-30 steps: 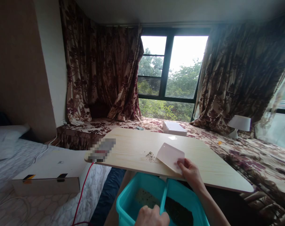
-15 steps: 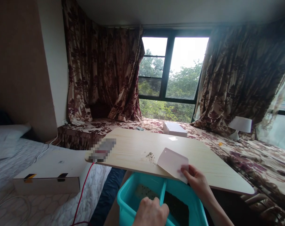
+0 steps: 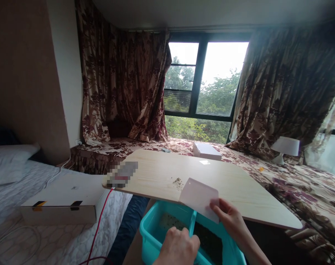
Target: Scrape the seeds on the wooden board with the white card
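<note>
My right hand point(image 3: 230, 217) pinches a translucent white plastic scraper point(image 3: 202, 197) by its right side, thumb on top. The scraper's near edge hangs over the front edge of the pale wooden table point(image 3: 233, 184). Just left of it, a small scatter of brownish grains point(image 3: 178, 183) lies on the tabletop. Below the edge is a turquoise divided box point(image 3: 147, 228), with dark material in its right compartment and some pale stuff with dark specks in the left. My left hand point(image 3: 180, 246) is closed over the box's middle divider; its fingertips are hidden.
A blurred-out phone-like object point(image 3: 123, 175) with a red cable point(image 3: 102, 209) lies at the table's left end. On the bed to the left rests a white box point(image 3: 62, 198). Another white box point(image 3: 207, 151) and a lamp point(image 3: 286, 147) stand on the window seat.
My right hand has drawn the scraper slightly toward me and left, closer to the table's front edge. My left hand stays on the divider. The camera view has shifted slightly.
</note>
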{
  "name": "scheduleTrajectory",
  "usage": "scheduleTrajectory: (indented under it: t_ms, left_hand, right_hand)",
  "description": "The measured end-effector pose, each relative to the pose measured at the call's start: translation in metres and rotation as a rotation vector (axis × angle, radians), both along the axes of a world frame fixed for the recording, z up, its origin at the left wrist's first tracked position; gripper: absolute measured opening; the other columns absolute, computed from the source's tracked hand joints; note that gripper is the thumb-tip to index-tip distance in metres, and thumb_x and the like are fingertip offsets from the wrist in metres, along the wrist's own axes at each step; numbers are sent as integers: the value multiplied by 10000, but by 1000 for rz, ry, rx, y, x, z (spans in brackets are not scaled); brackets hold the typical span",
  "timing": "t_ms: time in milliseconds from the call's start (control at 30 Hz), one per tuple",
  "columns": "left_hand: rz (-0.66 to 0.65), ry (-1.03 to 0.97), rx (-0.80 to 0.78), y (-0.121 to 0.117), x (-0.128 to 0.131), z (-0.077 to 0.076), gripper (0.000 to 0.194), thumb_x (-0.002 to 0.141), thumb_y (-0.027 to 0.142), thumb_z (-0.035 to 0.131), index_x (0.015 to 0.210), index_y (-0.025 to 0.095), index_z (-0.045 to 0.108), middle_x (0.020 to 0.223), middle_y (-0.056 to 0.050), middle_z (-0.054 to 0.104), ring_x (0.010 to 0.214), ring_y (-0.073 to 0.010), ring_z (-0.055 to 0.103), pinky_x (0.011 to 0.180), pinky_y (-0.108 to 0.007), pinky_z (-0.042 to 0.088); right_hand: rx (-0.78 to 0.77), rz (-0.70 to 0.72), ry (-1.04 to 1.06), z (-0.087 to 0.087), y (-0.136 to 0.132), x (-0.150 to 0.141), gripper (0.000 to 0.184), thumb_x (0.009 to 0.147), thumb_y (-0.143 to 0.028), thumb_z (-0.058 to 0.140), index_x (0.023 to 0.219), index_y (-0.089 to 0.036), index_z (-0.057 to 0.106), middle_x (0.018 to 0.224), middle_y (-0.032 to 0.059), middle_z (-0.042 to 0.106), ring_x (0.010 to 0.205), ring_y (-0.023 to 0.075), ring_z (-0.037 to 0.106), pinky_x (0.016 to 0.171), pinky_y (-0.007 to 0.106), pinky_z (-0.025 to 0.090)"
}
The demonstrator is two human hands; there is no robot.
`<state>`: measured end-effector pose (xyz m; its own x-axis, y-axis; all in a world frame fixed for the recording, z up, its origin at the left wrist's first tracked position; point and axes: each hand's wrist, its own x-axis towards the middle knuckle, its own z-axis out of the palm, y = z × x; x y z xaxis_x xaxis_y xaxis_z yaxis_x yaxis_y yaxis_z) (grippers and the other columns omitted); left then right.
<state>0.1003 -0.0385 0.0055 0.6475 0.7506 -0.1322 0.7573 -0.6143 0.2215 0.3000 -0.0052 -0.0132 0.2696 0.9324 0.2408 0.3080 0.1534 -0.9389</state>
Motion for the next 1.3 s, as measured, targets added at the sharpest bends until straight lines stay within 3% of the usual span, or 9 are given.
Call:
scheduleTrajectory:
  t_ms: [200,433,700,1033,1233,1300]
  left_hand:
    - [-5,1,11,0,-2,2,278,744,325,611,959,150,628,925,-120,640,855,-287,615,770,-386,462]
    - [17,-12,-4,-5,-4,9,336,738,415,658,953,159,634,937,-111,642,868,-282,608,785,-382,462]
    - [30,-8,9,-8,-5,12,363,732,459,679,950,171,640,925,-93,649,862,-262,607,788,-362,468]
    - [59,-55,69,-6,-10,7,319,737,440,676,910,176,633,889,-83,650,832,-259,614,750,-351,471]
    - [153,-34,35,-7,-37,2,304,709,461,673,869,207,624,893,-61,644,850,-265,602,743,-357,451]
    - [205,-35,38,-8,-46,-1,277,714,451,656,863,221,616,891,-48,642,860,-263,597,753,-362,439]
  right_hand:
    - [23,-109,0,10,9,4,298,615,-423,644,789,-183,676,777,77,726,773,271,667,630,326,519]
    - [18,-58,-19,1,12,0,298,652,-411,627,826,-174,678,812,85,733,808,271,672,661,326,522]
    - [44,-105,-31,12,17,-8,257,610,-387,637,748,-172,669,751,75,725,752,250,669,675,327,518]
    - [15,79,-31,9,2,-17,325,631,-481,650,737,-174,667,713,64,706,699,229,649,589,292,500]
    - [83,-146,-1,18,10,7,335,635,-430,648,839,-166,669,770,78,720,730,234,655,602,295,494]
    - [89,-157,6,18,17,9,344,641,-427,641,854,-159,664,764,84,720,703,229,654,575,293,485]
